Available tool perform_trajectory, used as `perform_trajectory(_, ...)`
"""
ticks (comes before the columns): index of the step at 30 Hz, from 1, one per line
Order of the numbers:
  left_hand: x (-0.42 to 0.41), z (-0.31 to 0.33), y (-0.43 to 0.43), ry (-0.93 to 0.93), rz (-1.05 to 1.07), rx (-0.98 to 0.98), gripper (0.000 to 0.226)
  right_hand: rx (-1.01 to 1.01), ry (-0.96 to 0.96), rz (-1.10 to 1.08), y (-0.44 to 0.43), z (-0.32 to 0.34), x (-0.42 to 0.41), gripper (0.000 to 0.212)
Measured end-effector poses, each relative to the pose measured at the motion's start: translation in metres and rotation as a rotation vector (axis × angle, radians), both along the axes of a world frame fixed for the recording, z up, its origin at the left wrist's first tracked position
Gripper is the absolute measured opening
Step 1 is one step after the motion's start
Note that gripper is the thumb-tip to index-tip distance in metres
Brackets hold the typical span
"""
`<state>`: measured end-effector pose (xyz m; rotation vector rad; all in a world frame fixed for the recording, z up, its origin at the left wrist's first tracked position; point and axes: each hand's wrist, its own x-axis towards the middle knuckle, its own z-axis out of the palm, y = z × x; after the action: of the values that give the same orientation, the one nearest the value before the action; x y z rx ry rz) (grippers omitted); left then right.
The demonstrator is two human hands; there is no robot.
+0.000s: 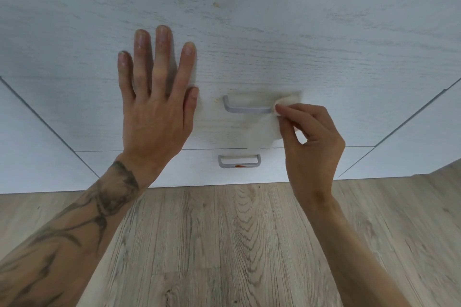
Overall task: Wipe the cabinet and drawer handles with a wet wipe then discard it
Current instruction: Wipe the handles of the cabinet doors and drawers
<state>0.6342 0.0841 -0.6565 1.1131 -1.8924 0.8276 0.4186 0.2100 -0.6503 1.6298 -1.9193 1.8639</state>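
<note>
Wet wipe (284,102) pinched in right hand (311,142), fingers (290,113) closed on it, pressed at the right end of upper drawer handle (245,108). Part of the wipe hangs below that handle, blurred. Left hand (156,104) lies flat on the drawer front (249,45), left of the upper handle, fingers spread wide, holding nothing. Lower drawer handle (239,161) sits directly below the upper one, with a small orange spot on it. Wood floor (237,244) lies beneath.
</note>
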Motion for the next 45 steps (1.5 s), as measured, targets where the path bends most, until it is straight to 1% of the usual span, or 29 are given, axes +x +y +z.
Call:
perform_trajectory(2, 0.0, -0.001, 0.0, -0.004, 0.001, -0.004, 0.065, -0.006, 0.047, 0.012, -0.001, 0.0, -0.001, 0.019)
perform_trajectory(5, 0.001, -0.001, 0.0, -0.01, 0.002, -0.009, 0.067, -0.031, 0.059, -0.041, -0.005, 0.0, -0.005, 0.02)
perform_trajectory(8, 0.0, -0.001, 0.0, -0.005, 0.001, -0.008, 0.066, -0.076, 0.189, -0.067, -0.009, -0.002, 0.002, 0.017)
perform_trajectory(10, 0.0, -0.001, -0.001, -0.006, 0.007, -0.007, 0.064, -0.12, 0.273, -0.055, -0.015, -0.003, 0.01, 0.015)
perform_trajectory(12, 0.0, -0.001, -0.001, -0.004, 0.011, -0.006, 0.063, -0.141, 0.302, -0.038, -0.021, -0.003, 0.019, 0.013)
perform_trajectory(15, -0.001, -0.001, -0.001, -0.004, 0.012, -0.005, 0.063, -0.151, 0.333, -0.004, -0.028, -0.002, 0.031, 0.012)
perform_trajectory(19, 0.0, 0.0, 0.0, -0.018, 0.017, -0.01, 0.066, -0.161, 0.474, 0.05, -0.041, 0.003, 0.041, 0.009)
perform_trajectory(21, 0.001, 0.0, 0.0, -0.018, 0.011, -0.006, 0.066, -0.148, 0.515, 0.047, -0.041, 0.005, 0.038, 0.008)
perform_trajectory(28, 0.001, 0.003, 0.006, -0.001, -0.014, 0.029, 0.063, -0.111, 0.441, -0.081, -0.017, -0.001, 0.002, 0.012)
perform_trajectory(32, 0.011, -0.017, 0.018, -0.003, -0.073, 0.126, 0.061, -0.084, 0.368, -0.151, 0.005, -0.011, -0.012, 0.012)
perform_trajectory(37, 0.021, -0.061, 0.03, -0.022, -0.06, 0.245, 0.066, 0.037, 0.314, -0.049, 0.029, -0.056, -0.009, 0.016)
perform_trajectory(45, 0.009, -0.076, 0.018, -0.04, 0.029, 0.203, 0.078, 0.291, 0.278, 0.067, 0.004, -0.114, 0.001, 0.02)
